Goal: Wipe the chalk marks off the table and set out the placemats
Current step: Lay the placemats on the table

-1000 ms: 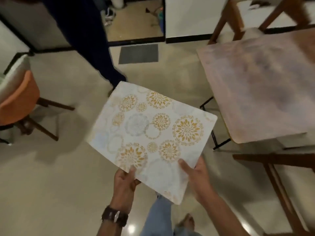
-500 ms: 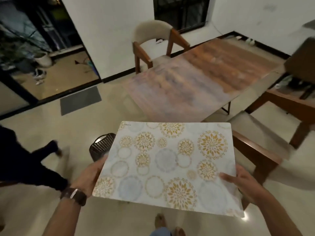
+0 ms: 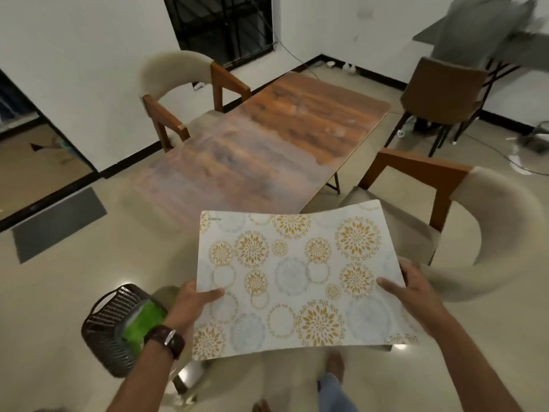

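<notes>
Head view: floral placemat (image 3: 297, 281) held flat in the air, short of wooden table (image 3: 267, 138). Left hand (image 3: 190, 304) pinching left edge, thumb on top. Right hand (image 3: 416, 292) gripping right edge, thumb on top. Chalky haze over near half of table. Dark basket (image 3: 110, 331) with green cloth (image 3: 142, 322) on floor, lower left.

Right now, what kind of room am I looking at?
Most likely a home dining room: a long wooden table with cushioned wooden armchairs on either side, tiled floor and a barred window. Both hands hold a patterned placemat near the table's close end.
</notes>
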